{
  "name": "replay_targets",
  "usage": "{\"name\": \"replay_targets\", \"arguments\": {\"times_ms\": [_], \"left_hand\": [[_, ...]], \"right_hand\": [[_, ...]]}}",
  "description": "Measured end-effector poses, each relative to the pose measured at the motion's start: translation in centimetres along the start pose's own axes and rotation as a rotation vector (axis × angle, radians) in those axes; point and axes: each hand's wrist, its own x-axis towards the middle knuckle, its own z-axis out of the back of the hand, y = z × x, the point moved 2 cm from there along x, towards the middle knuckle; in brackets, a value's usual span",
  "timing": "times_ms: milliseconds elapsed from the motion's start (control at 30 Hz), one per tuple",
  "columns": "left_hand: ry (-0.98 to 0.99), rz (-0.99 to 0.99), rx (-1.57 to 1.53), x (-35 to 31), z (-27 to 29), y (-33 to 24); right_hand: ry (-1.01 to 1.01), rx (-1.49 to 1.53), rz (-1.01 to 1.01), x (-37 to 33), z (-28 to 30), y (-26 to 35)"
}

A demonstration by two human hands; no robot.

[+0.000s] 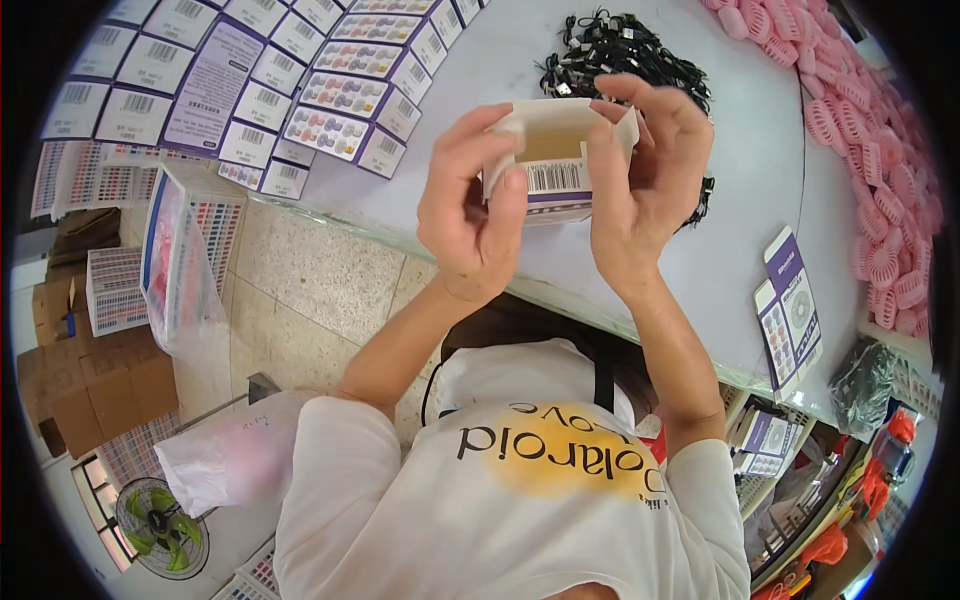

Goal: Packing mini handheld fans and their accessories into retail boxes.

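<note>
Between my two hands is a small white and purple cardboard box (556, 180), its top open toward me. Brown-tan inner walls show, and a barcode is printed on the near side. My left hand (472, 195) grips its left side, with thumb at the near edge and fingers by the flap; the fingertips are slightly blurred. My right hand (655, 170) is curled round the right side, its thumb at the rim and fingers by the right flap. Behind the box lies a heap of black cables (630, 50) with metal plugs, partly hidden by my right hand.
Rows of finished-looking white and purple boxes (345, 95) stand at the table's far left. Pink slotted plastic pieces (865, 170) are piled along the right. A flattened carton (790, 312) lies near the right front edge. Brown cartons (105, 385) and a fan (162, 525) are lower left.
</note>
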Motion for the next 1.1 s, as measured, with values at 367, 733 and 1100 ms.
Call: {"name": "replay_targets", "arguments": {"times_ms": [367, 733, 1100], "left_hand": [[0.196, 0.031, 0.114, -0.8, 1.3, 0.4], [0.120, 0.152, -0.150, -0.7, 1.2, 0.4], [0.407, -0.108, 0.221, -0.6, 2.1, -1.0]], "right_hand": [[0.325, -0.244, 0.140, -1.0, 1.2, 0.5], [0.539, -0.217, -0.105, 1.6, 2.4, 1.8], [0.822, -0.608, 0.022, 3.9, 1.9, 3.6]]}}
